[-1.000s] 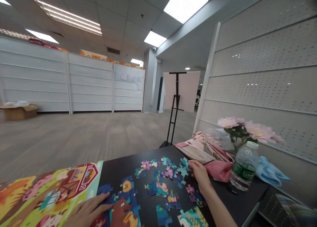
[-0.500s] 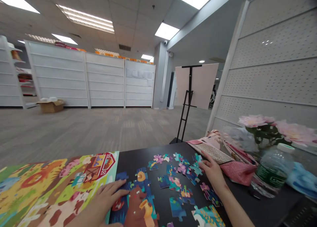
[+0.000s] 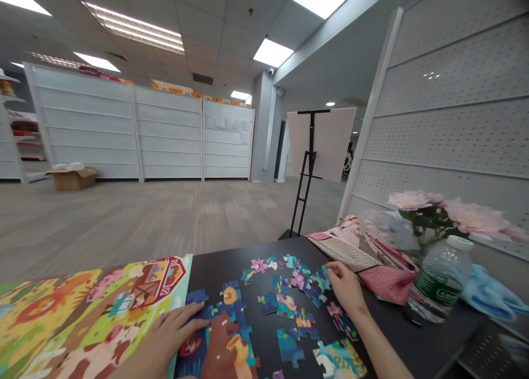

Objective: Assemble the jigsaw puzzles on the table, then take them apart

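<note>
Apparently mid-selection, the right hand (image 3: 347, 288) curls onto a teal cardboard jigsaw piece (image 3: 323, 275) on the black table (image 3: 215, 269), grip unclear, while the flat left hand (image 3: 172, 328) pins the assembled brown-bear puzzle section (image 3: 225, 343); lifting needs a clean pinch.

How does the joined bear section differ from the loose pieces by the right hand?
The bear section is interlocked; the loose pieces lie scattered. The left hand rests on the bear section; the right hand touches the loose pieces. The bear section is mostly blue and brown; the loose pieces add pink and teal. Both lie on the black table.
</note>
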A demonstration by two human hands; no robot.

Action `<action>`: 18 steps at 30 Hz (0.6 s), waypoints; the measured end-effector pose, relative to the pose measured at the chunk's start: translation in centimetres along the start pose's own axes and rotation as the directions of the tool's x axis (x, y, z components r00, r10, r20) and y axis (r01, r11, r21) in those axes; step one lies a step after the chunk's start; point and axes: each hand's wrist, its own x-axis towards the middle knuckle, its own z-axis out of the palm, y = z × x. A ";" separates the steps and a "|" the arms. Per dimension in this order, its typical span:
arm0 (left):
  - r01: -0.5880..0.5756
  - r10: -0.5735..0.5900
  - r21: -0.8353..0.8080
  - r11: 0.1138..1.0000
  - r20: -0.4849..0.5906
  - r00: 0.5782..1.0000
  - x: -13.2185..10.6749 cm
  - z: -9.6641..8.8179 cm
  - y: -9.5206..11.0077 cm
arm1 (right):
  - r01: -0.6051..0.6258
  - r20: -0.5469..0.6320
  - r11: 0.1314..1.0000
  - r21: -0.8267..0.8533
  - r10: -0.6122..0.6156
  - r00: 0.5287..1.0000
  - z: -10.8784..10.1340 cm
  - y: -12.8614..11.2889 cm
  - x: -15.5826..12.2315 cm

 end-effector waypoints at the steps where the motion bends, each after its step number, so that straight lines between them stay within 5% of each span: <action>1: -0.003 0.003 -0.002 1.000 -0.002 1.000 0.0 0.0 0.0 | 0.000 -0.003 1.000 -0.023 0.000 1.000 0.0 0.1 0.0; 13: 0.031 -0.028 -0.027 0.999 0.090 0.996 -0.2 0.1 -0.2 | 0.153 0.150 0.953 -0.263 -0.116 0.982 1.1 -0.3 -1.0; 18: -0.003 0.003 -0.001 1.000 -0.011 1.000 -0.1 0.1 0.0 | 0.218 0.226 0.946 -0.242 -0.163 0.960 1.7 -1.8 -2.4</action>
